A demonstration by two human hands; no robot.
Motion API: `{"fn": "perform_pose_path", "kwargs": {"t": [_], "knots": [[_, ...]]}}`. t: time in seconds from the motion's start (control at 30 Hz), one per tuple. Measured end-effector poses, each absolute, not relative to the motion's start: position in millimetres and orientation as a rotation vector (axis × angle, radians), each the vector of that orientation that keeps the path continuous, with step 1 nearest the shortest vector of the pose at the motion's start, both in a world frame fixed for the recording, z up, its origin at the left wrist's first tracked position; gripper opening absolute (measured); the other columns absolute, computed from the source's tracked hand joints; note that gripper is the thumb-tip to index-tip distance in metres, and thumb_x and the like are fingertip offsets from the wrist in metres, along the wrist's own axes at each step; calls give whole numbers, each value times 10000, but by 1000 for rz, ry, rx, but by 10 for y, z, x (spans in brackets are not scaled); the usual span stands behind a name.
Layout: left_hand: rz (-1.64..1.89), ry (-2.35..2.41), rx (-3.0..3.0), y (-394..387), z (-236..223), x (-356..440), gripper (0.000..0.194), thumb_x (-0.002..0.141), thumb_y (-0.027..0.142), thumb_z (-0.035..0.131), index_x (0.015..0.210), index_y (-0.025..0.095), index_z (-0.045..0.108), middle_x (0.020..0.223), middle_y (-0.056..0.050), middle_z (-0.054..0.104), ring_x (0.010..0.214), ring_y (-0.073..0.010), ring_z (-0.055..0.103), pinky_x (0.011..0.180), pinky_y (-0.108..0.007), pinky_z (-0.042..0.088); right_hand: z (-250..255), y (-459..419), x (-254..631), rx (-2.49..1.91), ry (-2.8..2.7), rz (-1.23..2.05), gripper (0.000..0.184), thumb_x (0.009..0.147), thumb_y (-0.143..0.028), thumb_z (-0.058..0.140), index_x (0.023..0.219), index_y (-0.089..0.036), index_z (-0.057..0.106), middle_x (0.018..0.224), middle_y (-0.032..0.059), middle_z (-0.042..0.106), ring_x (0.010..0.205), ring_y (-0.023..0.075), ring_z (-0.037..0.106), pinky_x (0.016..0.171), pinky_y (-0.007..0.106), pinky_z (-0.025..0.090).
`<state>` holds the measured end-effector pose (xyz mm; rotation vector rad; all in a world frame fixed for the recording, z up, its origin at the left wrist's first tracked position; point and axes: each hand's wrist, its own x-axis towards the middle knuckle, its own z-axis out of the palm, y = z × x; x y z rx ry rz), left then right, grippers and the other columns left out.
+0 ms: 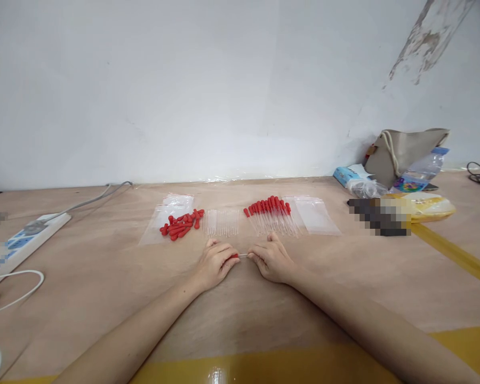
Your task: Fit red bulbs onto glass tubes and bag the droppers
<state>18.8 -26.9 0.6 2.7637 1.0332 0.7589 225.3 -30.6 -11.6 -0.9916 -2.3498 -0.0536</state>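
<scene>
Bare forearms [160, 314] are extending forward; left grip [219, 262] is clenching a red rubber bulb [235, 256], right grip [272, 260] a slender clear tube [243, 255], aligning crosswise, bulb leftward.

Head view looks forward and down over the table [116, 304] to the wall [192, 90], seemingly fairly near.

The bare tubes [223, 222] lie between the loose bulbs [182, 224] and the bulb-topped droppers [271, 214].
</scene>
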Motion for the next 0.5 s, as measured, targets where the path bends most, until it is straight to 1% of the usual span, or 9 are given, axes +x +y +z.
{"fn": "perform_pose_path", "kwargs": {"t": [0.13, 0.27, 0.33, 0.4, 0.47, 0.5], "knots": [[763, 1028, 2791, -269, 29, 189, 193, 881, 281, 425, 844, 181, 585, 789, -12, 630, 741, -135, 551, 778, -327, 309, -91, -324, 2242, -1005, -2382, -59, 216, 862, -186, 387, 801, -172, 594, 671, -2, 615, 570, 91, 428, 694, 302, 193], [836, 1070, 2813, -249, 51, 164, 178, 866, 298, 455, 870, 203, 605, 819, -18, 639, 789, -153, 552, 810, -342, 310, 2, -357, 2256, -979, -2410, -141, 210, 861, -231, 420, 844, -192, 626, 731, 21, 626, 703, 127, 487, 717, 305, 205], [905, 1129, 2789, -230, 50, 126, 176, 854, 303, 478, 963, 228, 594, 903, -26, 634, 862, -171, 548, 839, -355, 312, 54, -355, 2276, -1025, -2419, -188, 206, 851, -241, 438, 844, -201, 639, 768, 34, 631, 757, 142, 500, 722, 308, 210], [962, 1209, 2710, -206, 41, 72, 274, 837, 316, 503, 1099, 241, 534, 992, -42, 608, 926, -188, 534, 843, -354, 341, 102, -315, 2304, -1151, -2377, -195, 206, 838, -236, 447, 809, -203, 649, 784, 38, 637, 775, 148, 511, 727, 309, 215], [981, 1266, 2593, -183, 26, 14, 346, 828, 319, 508, 1162, 229, 485, 1006, -54, 584, 880, -179, 541, 781, -322, 400, 146, -224, 2332, -1349, -2249, -118, 203, 814, -253, 466, 751, -201, 652, 752, 28, 644, 752, 149, 526, 733, 304, 227], [971, 1272, 2541, -174, 18, -10, 334, 828, 314, 504, 1150, 223, 493, 988, -53, 576, 819, -164, 547, 734, -301, 423, 167, -162, 2340, -1461, -2159, -47, 205, 803, -270, 474, 728, -202, 653, 728, 19, 646, 728, 147, 534, 734, 300, 235]]}}
